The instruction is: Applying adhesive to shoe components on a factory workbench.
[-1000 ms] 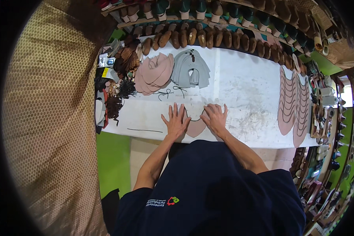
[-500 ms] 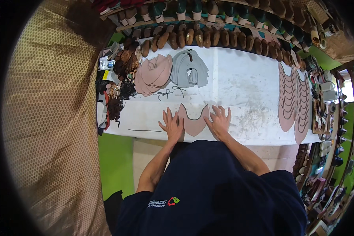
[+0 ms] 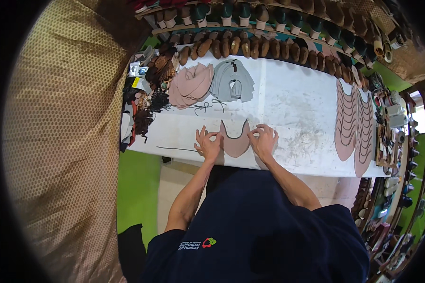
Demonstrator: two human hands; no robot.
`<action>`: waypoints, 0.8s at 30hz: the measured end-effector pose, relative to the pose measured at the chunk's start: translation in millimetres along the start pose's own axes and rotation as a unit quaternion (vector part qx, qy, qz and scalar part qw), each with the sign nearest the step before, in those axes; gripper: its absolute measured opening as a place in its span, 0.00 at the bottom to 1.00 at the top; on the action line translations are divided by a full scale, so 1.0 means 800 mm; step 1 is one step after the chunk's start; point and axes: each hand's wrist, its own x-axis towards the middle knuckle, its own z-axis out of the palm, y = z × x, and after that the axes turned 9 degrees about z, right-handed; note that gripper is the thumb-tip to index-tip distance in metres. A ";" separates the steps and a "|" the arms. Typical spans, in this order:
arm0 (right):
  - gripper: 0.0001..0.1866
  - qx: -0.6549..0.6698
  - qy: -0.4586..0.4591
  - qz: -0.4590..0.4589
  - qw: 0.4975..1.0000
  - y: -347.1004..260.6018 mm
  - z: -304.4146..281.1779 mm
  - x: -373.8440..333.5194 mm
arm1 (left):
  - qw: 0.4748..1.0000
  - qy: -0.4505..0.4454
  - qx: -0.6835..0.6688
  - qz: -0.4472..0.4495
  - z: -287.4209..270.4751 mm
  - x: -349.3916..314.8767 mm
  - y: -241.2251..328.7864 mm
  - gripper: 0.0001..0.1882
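Observation:
A pink shoe upper piece [image 3: 236,146] with a dark trim along its U-shaped inner edge is in front of me, near the table's front edge. My left hand [image 3: 208,144] pinches its left side between thumb and index finger, the other fingers raised. On the opposite side my right hand [image 3: 265,140] pinches the right edge in the same way. A thin dark cord [image 3: 177,149] lies on the table to the left of my left hand.
White table [image 3: 293,108]. Pink pieces [image 3: 191,85] and grey pieces [image 3: 231,80] lie piled at the back left. Two overlapping rows of trimmed pink pieces [image 3: 345,122] are at the right. Dark cord bundles [image 3: 160,100] sit far left. Brown shoe lasts [image 3: 264,48] line the back edge.
My fingers, spread flat beside the pink shoe upper piece before, have closed into pinches on its two side edges. The whole view has shifted slightly.

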 end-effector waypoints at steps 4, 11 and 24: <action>0.11 0.027 0.005 0.006 1.000 0.013 -0.012 0.000 | 1.000 -0.003 -0.015 0.003 -0.005 -0.015 0.011 0.17; 0.11 0.084 0.010 0.005 0.996 0.036 -0.043 -0.011 | 0.997 0.013 -0.076 0.026 -0.002 -0.054 0.029 0.19; 0.13 0.147 0.061 -0.012 0.987 0.145 -0.169 -0.094 | 0.981 0.012 -0.178 0.069 0.025 -0.204 0.117 0.16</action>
